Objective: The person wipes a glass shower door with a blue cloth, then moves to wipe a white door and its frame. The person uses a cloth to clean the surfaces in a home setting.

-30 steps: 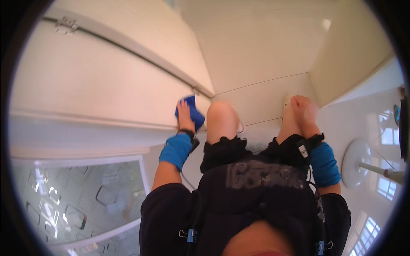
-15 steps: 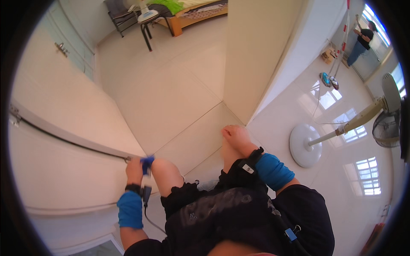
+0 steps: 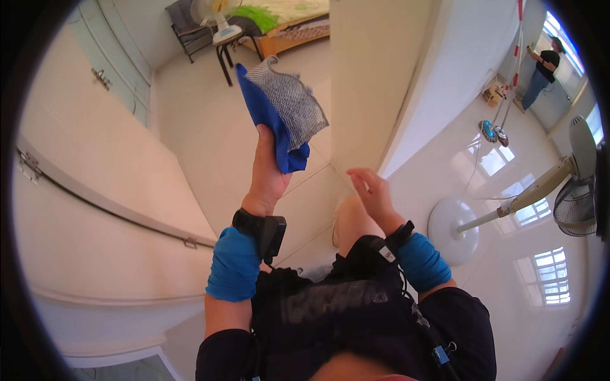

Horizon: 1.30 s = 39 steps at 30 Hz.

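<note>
Left hand (image 3: 265, 173) grips blue-and-grey cloth (image 3: 283, 114), raised at 12 o'clock. Right hand (image 3: 372, 190) open, empty, w/ fingers spread, nr white wall (image 3: 368, 76).

A blue-and-grey cleaning cloth (image 3: 284, 111), crumpled, is held raised upright above the tiled floor.

A home interior with glossy white tiled floors (image 3: 210, 159): at twelve o'clock a bed with a green cover (image 3: 286, 13) stands beyond a small table bearing a fan (image 3: 213, 16). At three o'clock a pedestal fan (image 3: 508, 203) stands near sunlit windows.
</note>
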Each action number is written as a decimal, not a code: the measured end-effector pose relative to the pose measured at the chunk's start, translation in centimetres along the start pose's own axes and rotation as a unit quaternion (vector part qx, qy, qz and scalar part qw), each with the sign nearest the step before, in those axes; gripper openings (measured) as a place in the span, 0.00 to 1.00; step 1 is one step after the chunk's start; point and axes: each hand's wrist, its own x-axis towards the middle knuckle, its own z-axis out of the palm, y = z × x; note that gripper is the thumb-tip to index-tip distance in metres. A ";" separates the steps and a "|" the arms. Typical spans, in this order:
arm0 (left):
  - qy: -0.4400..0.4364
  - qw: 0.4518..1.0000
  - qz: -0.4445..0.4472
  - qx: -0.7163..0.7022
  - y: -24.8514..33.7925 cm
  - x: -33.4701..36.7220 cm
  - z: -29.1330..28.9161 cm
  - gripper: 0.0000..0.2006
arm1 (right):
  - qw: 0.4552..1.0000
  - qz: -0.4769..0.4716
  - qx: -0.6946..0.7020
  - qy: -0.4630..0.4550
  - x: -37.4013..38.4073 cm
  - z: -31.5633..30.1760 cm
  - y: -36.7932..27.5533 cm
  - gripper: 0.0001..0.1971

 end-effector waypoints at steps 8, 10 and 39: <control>0.026 0.928 0.141 0.344 -12.8 14.8 26.1 0.24 | 0.964 -0.100 -0.205 -0.140 0.0 -22.4 11.0 0.07; -0.060 0.891 0.212 0.397 -16.6 19.3 31.7 0.24 | 0.965 -0.108 -0.204 -0.122 1.2 -26.3 13.6 0.07; -0.265 0.568 0.207 0.751 -7.8 23.6 12.2 0.26 | 0.834 -0.233 -0.415 0.279 40.1 -29.1 -2.0 0.33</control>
